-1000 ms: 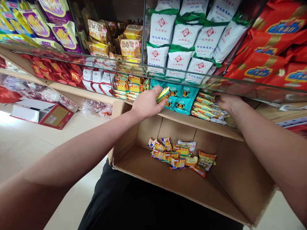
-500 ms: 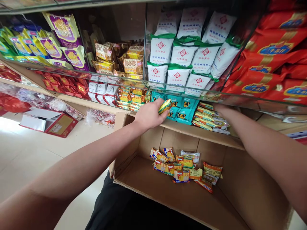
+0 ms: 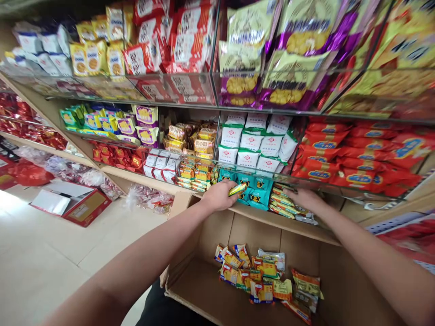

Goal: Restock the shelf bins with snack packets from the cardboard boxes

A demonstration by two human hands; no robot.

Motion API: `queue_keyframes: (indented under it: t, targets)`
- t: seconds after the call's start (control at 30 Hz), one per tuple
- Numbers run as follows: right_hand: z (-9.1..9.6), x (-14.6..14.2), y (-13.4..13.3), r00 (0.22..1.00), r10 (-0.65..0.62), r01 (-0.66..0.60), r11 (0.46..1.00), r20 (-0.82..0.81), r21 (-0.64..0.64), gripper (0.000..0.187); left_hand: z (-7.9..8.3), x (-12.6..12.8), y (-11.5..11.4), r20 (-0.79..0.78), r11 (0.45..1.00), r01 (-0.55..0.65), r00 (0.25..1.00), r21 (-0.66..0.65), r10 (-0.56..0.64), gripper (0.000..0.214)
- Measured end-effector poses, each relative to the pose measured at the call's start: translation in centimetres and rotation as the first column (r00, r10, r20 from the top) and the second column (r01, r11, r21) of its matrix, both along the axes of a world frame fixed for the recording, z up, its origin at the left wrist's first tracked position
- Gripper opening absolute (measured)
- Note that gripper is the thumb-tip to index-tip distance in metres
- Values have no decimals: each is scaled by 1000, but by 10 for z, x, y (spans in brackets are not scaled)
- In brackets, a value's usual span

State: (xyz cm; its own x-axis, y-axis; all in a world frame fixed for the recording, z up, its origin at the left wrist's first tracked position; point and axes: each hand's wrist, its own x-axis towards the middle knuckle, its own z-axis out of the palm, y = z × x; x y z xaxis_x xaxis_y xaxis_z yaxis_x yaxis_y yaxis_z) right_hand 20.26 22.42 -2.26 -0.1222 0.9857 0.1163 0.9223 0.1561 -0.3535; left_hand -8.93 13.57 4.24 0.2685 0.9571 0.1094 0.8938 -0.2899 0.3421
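Note:
My left hand [image 3: 220,195] is closed around a small yellow-and-green snack packet [image 3: 238,189], held in front of the teal packets [image 3: 257,199] on the low shelf. My right hand [image 3: 305,199] reaches into the same shelf with its fingers extended over the stack of yellow packets [image 3: 282,203]. Its fingertips are partly hidden among the packets. Silvery packets [image 3: 306,218] lie just below that hand. Under both arms stands an open cardboard box [image 3: 200,294], with several small orange, yellow and white snack packets [image 3: 249,274] scattered on its bottom.
A glass strip [image 3: 238,169] runs along the shelf above my hands. Higher up are white-and-green bags [image 3: 249,142], red bags [image 3: 321,154] and purple-and-cream bags [image 3: 288,77]. On the floor at left lie a red carton [image 3: 79,206] and clear plastic bags [image 3: 149,198].
The view has tilted up, showing more of the upper shelves. My left hand still holds the yellow packet. My right hand stays by the stack, its fingers now more visible.

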Motion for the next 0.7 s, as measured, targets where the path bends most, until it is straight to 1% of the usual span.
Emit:
queue_keyframes:
  t: [0.03, 0.07, 0.1, 0.13, 0.17, 0.2, 0.23, 0.27, 0.3, 0.33, 0.4, 0.43, 0.5, 0.57, 0.6, 0.63, 0.67, 0.7]
  targets:
    - [10, -2, -19, 1000, 16, -15, 1000, -11, 9, 36, 2, 0, 0, 88, 1000, 23, 996, 7, -24, 30]
    - [19, -5, -40, 998, 34, -32, 998, -48, 48, 37, 5, 2, -2, 194, 999, 42, 980, 12, -44, 31]
    - [29, -8, -61, 991, 71, -59, 993, -115, 101, 37, 7, 7, -4, 311, 998, 64, 948, 8, -63, 33]
    - [38, -13, -83, 971, 97, -69, 989, -217, 134, 38, 11, 14, -8, 421, 995, 97, 903, -7, -85, 36]
    - [47, -19, -102, 932, 111, -69, 989, -346, 132, 41, 14, 23, -13, 510, 989, 148, 853, -28, -113, 39]
    - [54, -25, -119, 864, 128, -91, 991, -486, 100, 45, 17, 34, -19, 577, 976, 211, 804, -52, -143, 42]
    - [60, -30, -133, 773, 158, -136, 987, -615, 82, 49, 20, 46, -25, 625, 957, 277, 762, -79, -169, 46]
    - [64, -35, -144, 686, 162, -168, 984, -709, 63, 50, 22, 57, -32, 665, 934, 341, 723, -110, -186, 49]
    - [66, -37, -151, 604, 145, -189, 981, -784, 35, 48, 24, 66, -38, 708, 907, 396, 681, -142, -186, 51]
    - [68, -38, -155, 535, 105, -195, 981, -839, -2, 45, 25, 74, -42, 757, 880, 439, 634, -180, -161, 52]
    - [68, -34, -160, 407, -24, -200, 973, -913, -115, 38, 25, 84, -48, 847, 831, 494, 529, -257, -52, 50]
    - [67, -30, -160, 334, -87, -221, 961, -939, -167, 37, 24, 85, -48, 873, 808, 512, 487, -291, 6, 49]
    - [66, -24, -161, 196, -173, -283, 932, -965, -225, 35, 22, 86, -48, 896, 778, 533, 437, -332, 83, 47]
    - [65, -23, -163, 93, -219, -295, 926, -971, -237, 30, 18, 86, -49, 907, 780, 528, 405, -337, 118, 46]
    - [64, -26, -165, 50, -226, -265, 936, -973, -232, 28, 16, 88, -52, 913, 790, 514, 386, -334, 135, 45]
    - [63, -30, -167, 23, -219, -233, 948, -976, -218, 27, 14, 91, -56, 920, 807, 491, 359, -328, 156, 44]
    - [62, -35, -169, 20, -197, -206, 959, -980, -197, 27, 12, 94, -61, 928, 828, 460, 327, -321, 178, 43]
    - [60, -40, -172, 43, -167, -195, 966, -985, -172, 28, 11, 96, -66, 932, 846, 429, 307, -316, 192, 41]
